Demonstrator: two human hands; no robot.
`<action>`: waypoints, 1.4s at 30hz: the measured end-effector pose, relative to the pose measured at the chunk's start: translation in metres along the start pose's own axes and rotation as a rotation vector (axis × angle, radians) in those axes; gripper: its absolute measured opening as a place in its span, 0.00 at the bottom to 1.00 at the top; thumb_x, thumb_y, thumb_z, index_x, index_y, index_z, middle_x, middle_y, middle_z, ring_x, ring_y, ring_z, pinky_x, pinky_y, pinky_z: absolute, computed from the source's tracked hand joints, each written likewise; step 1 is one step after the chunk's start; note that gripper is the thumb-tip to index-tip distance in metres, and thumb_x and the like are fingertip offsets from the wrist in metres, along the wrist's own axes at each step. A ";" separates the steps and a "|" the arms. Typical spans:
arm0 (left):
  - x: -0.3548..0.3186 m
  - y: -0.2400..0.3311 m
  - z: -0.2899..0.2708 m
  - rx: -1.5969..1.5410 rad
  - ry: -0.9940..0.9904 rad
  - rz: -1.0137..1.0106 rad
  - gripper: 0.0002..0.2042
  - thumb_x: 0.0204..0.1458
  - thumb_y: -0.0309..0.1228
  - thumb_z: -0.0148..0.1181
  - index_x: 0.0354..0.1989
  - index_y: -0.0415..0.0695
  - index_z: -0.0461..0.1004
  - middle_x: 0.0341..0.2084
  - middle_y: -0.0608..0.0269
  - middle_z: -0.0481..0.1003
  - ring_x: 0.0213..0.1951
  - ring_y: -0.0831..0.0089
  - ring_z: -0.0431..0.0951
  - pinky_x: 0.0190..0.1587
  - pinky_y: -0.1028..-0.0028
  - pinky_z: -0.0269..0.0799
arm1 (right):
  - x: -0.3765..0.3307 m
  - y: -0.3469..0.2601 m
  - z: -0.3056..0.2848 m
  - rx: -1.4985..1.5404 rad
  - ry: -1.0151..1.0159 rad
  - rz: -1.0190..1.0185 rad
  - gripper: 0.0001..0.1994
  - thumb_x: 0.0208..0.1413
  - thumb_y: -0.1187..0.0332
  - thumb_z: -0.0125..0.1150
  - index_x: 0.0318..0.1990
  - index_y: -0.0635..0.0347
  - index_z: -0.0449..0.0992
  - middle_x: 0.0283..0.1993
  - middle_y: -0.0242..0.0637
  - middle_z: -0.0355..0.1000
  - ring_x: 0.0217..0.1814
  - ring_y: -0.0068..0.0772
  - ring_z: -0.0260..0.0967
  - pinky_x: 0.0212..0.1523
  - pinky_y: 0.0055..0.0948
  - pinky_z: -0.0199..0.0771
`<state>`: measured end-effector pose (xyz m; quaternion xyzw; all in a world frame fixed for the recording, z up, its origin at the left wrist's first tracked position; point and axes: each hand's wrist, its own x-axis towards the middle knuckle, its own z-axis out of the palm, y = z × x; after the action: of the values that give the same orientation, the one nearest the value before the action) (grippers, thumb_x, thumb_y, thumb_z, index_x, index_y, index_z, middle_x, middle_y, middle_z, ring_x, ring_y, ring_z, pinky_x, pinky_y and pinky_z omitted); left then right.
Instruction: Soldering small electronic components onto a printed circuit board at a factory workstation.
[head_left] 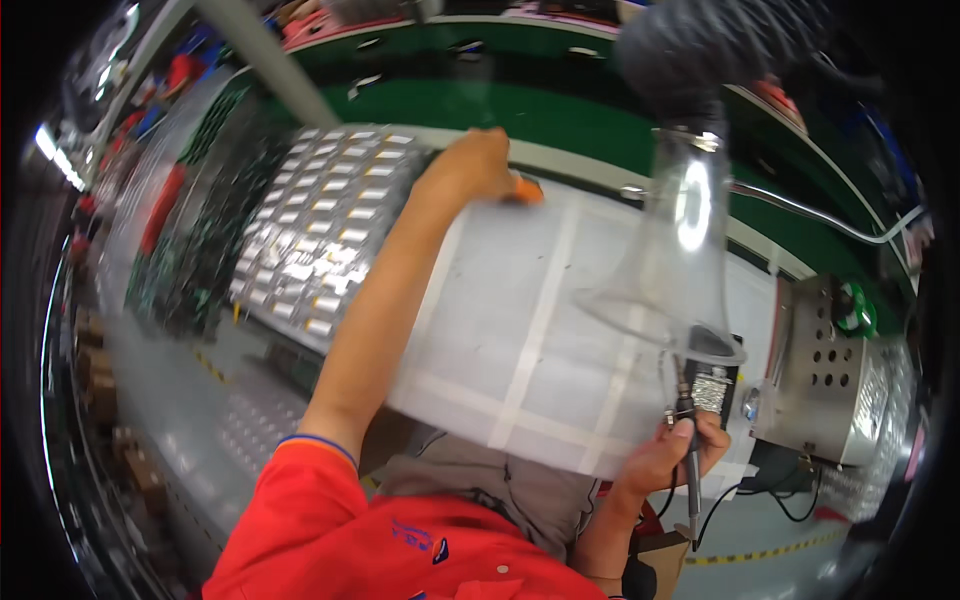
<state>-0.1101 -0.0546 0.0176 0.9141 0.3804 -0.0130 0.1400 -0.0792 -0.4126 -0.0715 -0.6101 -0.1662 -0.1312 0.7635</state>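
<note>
My left hand (470, 168) reaches to the far edge of the white work surface (480, 330). Its fingers are closed at a small orange piece (526, 190), blurred by motion, whose kind I cannot make out. Closer to me on the right, my right hand (665, 460) grips a slim dark soldering iron (690, 455) held nearly upright. The iron's metal upper end is close to the rim of a clear funnel-shaped fume hood (680, 250). Beside that hand lies a small black item with a silvery face (712, 390).
Left of the surface, a tray (320, 225) carries rows of small silvery parts with white and yellow bits. A grey flexible duct (700, 55) leads into the hood. A perforated metal box (825, 370) with a green spool (855, 310) stands right; black cables (790, 510) hang below.
</note>
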 end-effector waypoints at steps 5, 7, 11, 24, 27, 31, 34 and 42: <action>-0.149 0.028 0.056 -0.408 0.114 0.449 0.27 0.39 0.44 0.76 0.43 0.38 0.76 0.36 0.52 0.76 0.42 0.55 0.76 0.46 0.61 0.71 | -0.001 -0.004 0.005 0.031 0.069 -0.018 0.09 0.53 0.70 0.57 0.36 0.60 0.62 0.34 0.35 0.61 0.25 0.22 0.55 0.21 0.20 0.55; -0.165 0.032 0.076 -0.356 0.299 0.515 0.26 0.38 0.44 0.76 0.42 0.40 0.76 0.37 0.55 0.74 0.43 0.57 0.73 0.48 0.63 0.68 | 0.000 -0.005 0.005 0.009 0.037 -0.017 0.09 0.52 0.70 0.57 0.36 0.60 0.62 0.36 0.36 0.62 0.26 0.22 0.57 0.21 0.21 0.56; -0.156 -0.038 0.052 -0.334 0.582 0.438 0.24 0.42 0.43 0.74 0.42 0.40 0.76 0.39 0.56 0.73 0.45 0.56 0.72 0.49 0.65 0.68 | 0.000 -0.005 0.004 -0.009 0.059 0.038 0.08 0.52 0.72 0.56 0.37 0.61 0.63 0.36 0.35 0.63 0.25 0.22 0.58 0.21 0.20 0.56; -0.159 -0.204 -0.026 -0.836 0.676 -0.185 0.12 0.46 0.27 0.72 0.35 0.35 0.76 0.31 0.54 0.80 0.37 0.71 0.81 0.41 0.76 0.74 | -0.002 -0.010 0.004 0.038 0.033 0.043 0.09 0.51 0.74 0.57 0.38 0.61 0.65 0.36 0.36 0.63 0.27 0.19 0.57 0.22 0.17 0.58; -0.176 -0.137 -0.020 -1.009 0.464 0.025 0.12 0.47 0.23 0.70 0.38 0.35 0.75 0.29 0.58 0.79 0.37 0.76 0.80 0.41 0.80 0.73 | -0.006 -0.015 0.005 0.045 -0.035 0.078 0.09 0.51 0.74 0.57 0.38 0.61 0.65 0.35 0.35 0.62 0.26 0.19 0.56 0.22 0.17 0.57; -0.181 -0.058 0.018 -0.845 0.202 0.097 0.10 0.48 0.25 0.67 0.40 0.39 0.79 0.25 0.69 0.79 0.26 0.85 0.69 0.28 0.82 0.57 | -0.016 -0.020 0.013 0.127 -0.210 0.147 0.10 0.53 0.72 0.62 0.38 0.62 0.66 0.34 0.36 0.64 0.24 0.18 0.57 0.24 0.18 0.59; -0.177 -0.018 0.042 -0.846 0.070 0.143 0.07 0.50 0.26 0.65 0.37 0.38 0.79 0.23 0.66 0.77 0.25 0.84 0.69 0.28 0.80 0.59 | -0.020 -0.019 0.020 0.142 -0.294 0.247 0.10 0.55 0.74 0.62 0.41 0.64 0.67 0.33 0.38 0.66 0.25 0.20 0.63 0.25 0.18 0.64; -0.161 0.027 0.069 -0.592 0.072 0.433 0.04 0.47 0.20 0.62 0.30 0.35 0.75 0.29 0.60 0.73 0.35 0.68 0.72 0.39 0.74 0.67 | -0.018 -0.012 0.026 0.199 -0.339 0.284 0.11 0.54 0.79 0.61 0.41 0.66 0.66 0.31 0.36 0.66 0.29 0.18 0.64 0.30 0.17 0.65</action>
<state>-0.2002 -0.2025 -0.0214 0.8932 0.1703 0.1598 0.3841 -0.1033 -0.3901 -0.0632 -0.5623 -0.2166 0.0990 0.7919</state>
